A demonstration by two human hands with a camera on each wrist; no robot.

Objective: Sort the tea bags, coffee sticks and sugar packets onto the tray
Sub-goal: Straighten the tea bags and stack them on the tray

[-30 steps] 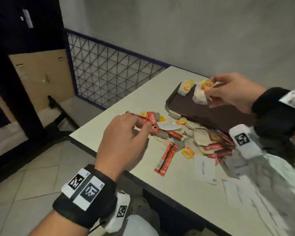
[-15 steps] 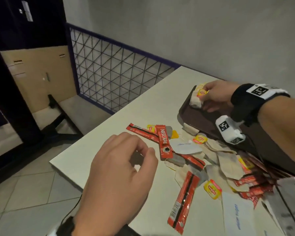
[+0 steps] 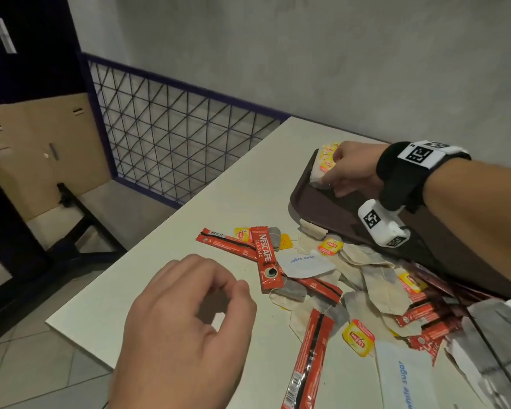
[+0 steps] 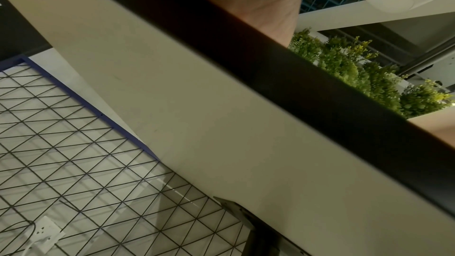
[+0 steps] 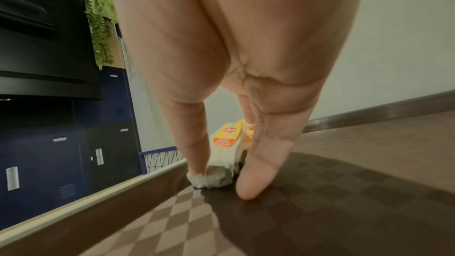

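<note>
Your right hand (image 3: 350, 169) pinches the tea bags (image 5: 222, 161) against the tray (image 3: 313, 202) corner, grouping them; your left hand (image 3: 186, 329), loosely curled and empty, hovers short of the tray.

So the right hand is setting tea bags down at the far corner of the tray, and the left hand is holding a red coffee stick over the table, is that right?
Not quite. The left hand holds nothing: in the head view its fingers hang loosely curled and empty above the table, and the red coffee stick lies on the table beyond it. The rest holds: the right hand is setting tea bags down at the far corner of the tray.
</note>
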